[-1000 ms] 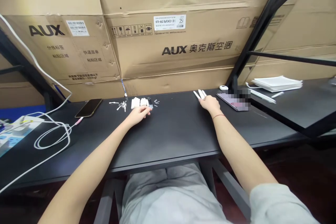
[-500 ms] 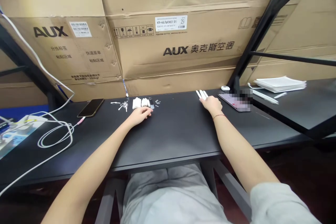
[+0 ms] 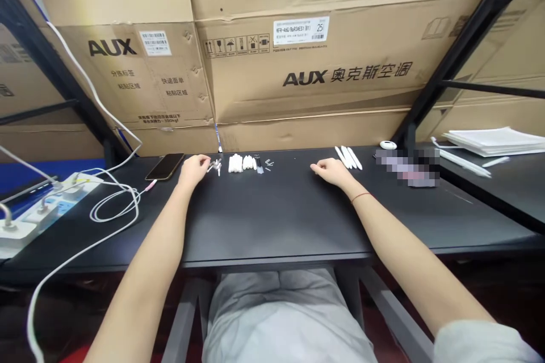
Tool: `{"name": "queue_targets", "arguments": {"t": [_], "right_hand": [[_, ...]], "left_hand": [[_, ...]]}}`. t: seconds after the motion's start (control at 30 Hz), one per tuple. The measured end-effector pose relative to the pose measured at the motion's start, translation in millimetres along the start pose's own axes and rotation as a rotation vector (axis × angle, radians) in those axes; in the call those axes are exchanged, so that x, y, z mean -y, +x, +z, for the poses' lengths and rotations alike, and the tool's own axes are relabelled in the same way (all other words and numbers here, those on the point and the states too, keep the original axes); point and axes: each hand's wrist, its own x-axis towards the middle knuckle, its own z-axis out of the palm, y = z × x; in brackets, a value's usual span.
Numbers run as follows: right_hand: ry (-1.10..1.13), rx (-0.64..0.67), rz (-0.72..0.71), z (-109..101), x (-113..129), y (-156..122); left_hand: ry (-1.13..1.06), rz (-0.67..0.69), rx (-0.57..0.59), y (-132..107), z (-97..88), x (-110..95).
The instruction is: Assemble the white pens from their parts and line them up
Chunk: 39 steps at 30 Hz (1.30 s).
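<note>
With the wearer at six o'clock, the left hand [image 3: 193, 171] rests at about eleven o'clock on a black desk [image 3: 276, 227]. Its fingers are loosely curled, just beside a small cluster of metal and white parts [image 3: 216, 167]. The curl hides the fingertips' inner side, so I cannot tell whether they have hold of anything. To the right of that cluster, a tight row of white cylindrical pieces [image 3: 240, 163] stands next to a small dark part [image 3: 258, 164] and a few tiny pale bits [image 3: 269, 163].

The right hand [image 3: 334, 173] lies palm down at about one o'clock, with fingers extended and empty, and a red string bracelet [image 3: 360, 198] on its wrist. Just past its fingertips lie three white stylus pens [image 3: 348, 157], side by side.

The small parts look light and easy to nudge out of place, so a fingertip pinch seems the surest hold. The pens look stiff and smooth, best taken around the barrel.

Further left lie a smartphone [image 3: 165, 166] and a looped white cable [image 3: 114, 210]. Further right sit a pixelated device [image 3: 406, 167] and a stack of white paper [image 3: 496, 142]. AUX cardboard cartons [image 3: 298, 68] stand behind the desk.
</note>
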Motion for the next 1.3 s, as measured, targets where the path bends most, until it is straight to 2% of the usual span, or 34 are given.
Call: {"name": "queue_targets", "arguments": {"t": [0.1, 0.23, 0.37, 0.47, 0.53, 0.6, 0.73, 0.8, 0.9, 0.97, 1.0, 1.07, 1.13, 1.17, 1.2, 1.3], "right_hand": [[0.015, 0.0, -0.01, 1, 2, -1], [0.036, 0.004, 0.002, 1, 2, -2], [0.041, -0.023, -0.02, 1, 0, -1], [0.059, -0.087, -0.128, 3, 5, -2], [0.069, -0.159, -0.247, 6, 16, -5], [0.064, -0.225, -0.39, 12, 35, -13], [-0.008, -0.231, -0.701, 31, 78, -31], [-0.08, -0.214, -0.749, 41, 91, -37], [-0.16, -0.18, -0.736, 49, 95, -40], [-0.159, -0.16, -0.728, 50, 92, -40], [-0.141, -0.152, -0.718, 50, 91, -39], [-0.092, -0.135, -0.671, 47, 87, -38], [-0.037, -0.11, -0.61, 45, 84, -36], [-0.01, -0.094, -0.583, 43, 82, -35], [0.018, -0.077, -0.56, 43, 80, -34], [0.089, -0.04, -0.519, 41, 77, -32]], "left_hand": [[0.039, -0.081, 0.103, -1, -8.8, 14], [0.103, -0.076, 0.252, -4, -10.7, 11], [0.194, -0.053, 0.299, -2, -14.5, 7], [0.222, -0.076, 0.309, -1, -21.8, 2], [0.149, -0.062, 0.316, -4, -22.9, -9], [-0.019, 0.011, 0.369, -10, -16.7, -28], [-0.357, 0.215, 0.547, -31, 13.2, -74], [-0.444, 0.269, 0.592, -41, 27.6, -90], [-0.532, 0.272, 0.62, -48, 38.1, -100], [-0.527, 0.262, 0.591, -44, 37.1, -97], [-0.489, 0.254, 0.536, -40, 34.8, -93], [-0.353, 0.229, 0.337, -29, 28.0, -77], [-0.196, 0.185, 0.109, -16, 20.5, -53], [-0.12, 0.155, 0.045, -10, 17.3, -39], [-0.036, 0.119, 0.007, -5, 14.7, -25], [0.181, 0.059, 0.017, 2, 12.4, 10]]}}
